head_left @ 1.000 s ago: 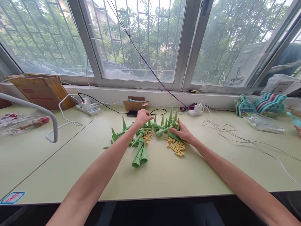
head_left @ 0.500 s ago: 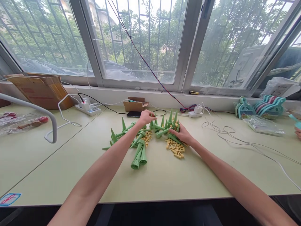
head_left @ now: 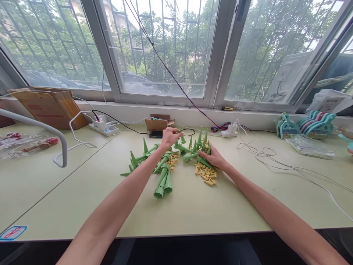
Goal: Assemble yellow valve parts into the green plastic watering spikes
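Observation:
Fingertips of my left hand [head_left: 169, 138] pinch the upper part of a green plastic cone [head_left: 183, 139], its wide end down, at the back of the pile. My right hand [head_left: 214, 157] curls round the right side of several green cones [head_left: 199, 140], some standing point up; its thumb lies along their near side, and its other fingers are partly hidden. Under and before that hand lie small yellow pegs [head_left: 206, 173]. More green cones [head_left: 163, 184] lie under and beside my left forearm, with further yellow pegs [head_left: 173, 161] among them.
Behind the pile are a small open cardboard box [head_left: 159, 123] and a black phone [head_left: 154, 134]. Power strips [head_left: 103, 128] and loose white cables [head_left: 264, 152] lie on the table. Teal hangers [head_left: 317, 125] are at right, near another person's hand [head_left: 350, 151]. A grey curved tube [head_left: 64, 147] crosses the left.
At the back of the pile, my left hand has shifted slightly left, and the cone by its fingertips now shows more clearly. My right hand stays in place.

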The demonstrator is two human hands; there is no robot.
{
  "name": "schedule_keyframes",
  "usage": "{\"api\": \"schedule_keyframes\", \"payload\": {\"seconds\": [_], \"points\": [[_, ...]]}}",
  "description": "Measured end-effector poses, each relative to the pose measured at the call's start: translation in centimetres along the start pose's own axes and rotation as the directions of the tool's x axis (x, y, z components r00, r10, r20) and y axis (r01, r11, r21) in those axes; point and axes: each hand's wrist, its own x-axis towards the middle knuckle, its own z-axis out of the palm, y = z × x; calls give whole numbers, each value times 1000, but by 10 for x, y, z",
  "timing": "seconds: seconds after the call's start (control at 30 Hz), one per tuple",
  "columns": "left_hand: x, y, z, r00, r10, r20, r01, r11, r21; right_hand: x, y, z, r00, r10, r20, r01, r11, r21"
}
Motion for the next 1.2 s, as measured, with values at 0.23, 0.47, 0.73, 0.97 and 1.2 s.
{"api": "schedule_keyframes", "payload": {"seconds": [0.23,0.47,0.73,0.97,1.2], "points": [[-8,12,-14,978,98,-182,-85,993,81,0,0,0,1000,4,-4,-4,1000,-16],[-24,36,-48,988,110,-109,-64,931,360,4,6,1,1000,10,11,-9,1000,-27],[-38,55,-63,901,-347,259,113,766,633,8,-1,1,998,1,65,-2,1000,21],[-34,45,-51,855,-474,212,166,637,753,18,-5,3,989,67,131,-72,997,33],[-34,42,-43,886,-264,380,-93,703,705,30,-8,8,963,-15,269,-17,993,114]]}}
